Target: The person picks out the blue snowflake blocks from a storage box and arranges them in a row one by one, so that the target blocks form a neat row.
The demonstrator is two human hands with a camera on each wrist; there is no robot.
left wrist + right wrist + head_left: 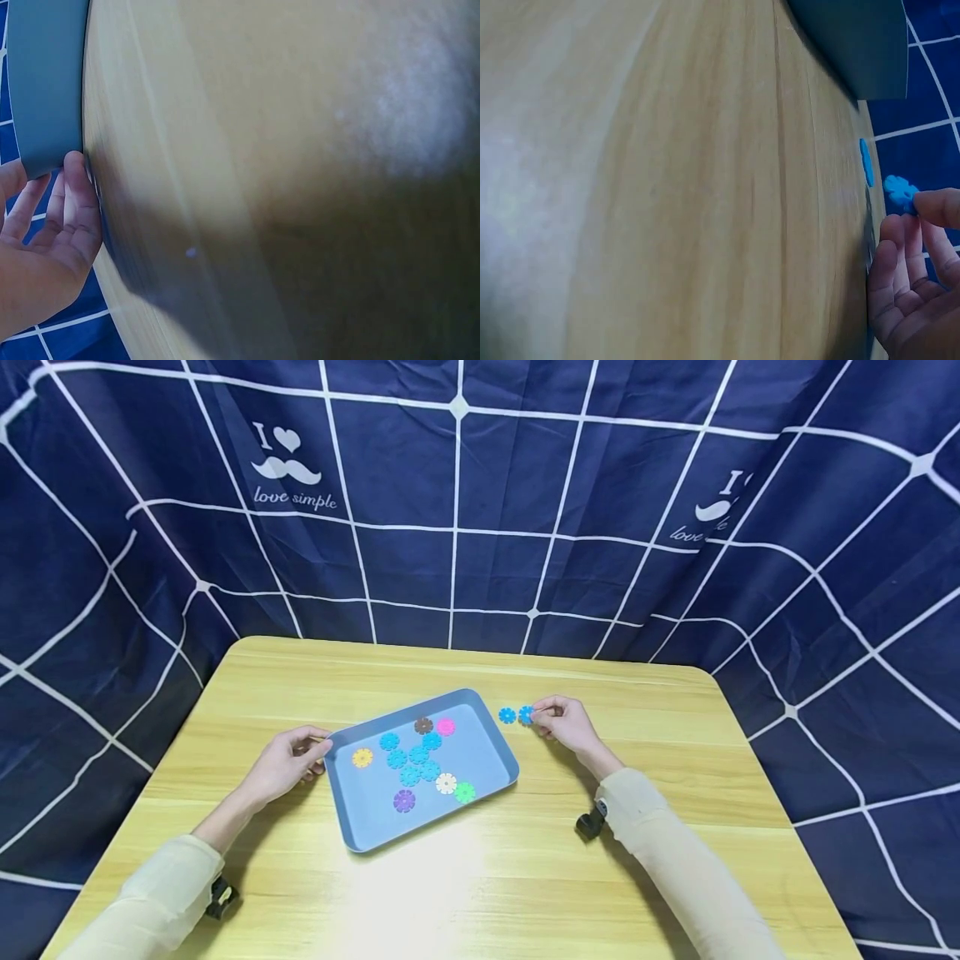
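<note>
My right hand point(564, 724) pinches a blue snowflake disc point(900, 192) between thumb and fingertips, just right of the tray. A second blue snowflake disc point(507, 716) lies on the table beside it, close to the tray's right end. At the left end, my left hand point(288, 762) holds the corner of a shallow grey-blue tray point(375, 827), its thumb and fingers at the wall. Inside the tray lie several light blue discs point(410, 775) grouped in the middle. Around them are a yellow point(362, 757), a purple point(404, 801) and other single-coloured discs.
The tray stands at a slant on a light wood table point(570, 877). A dark blue curtain point(405, 460) with white lines surrounds the table's back and sides. A dark wrist device point(590, 824) hangs below the right sleeve, another point(222, 897) below the left.
</note>
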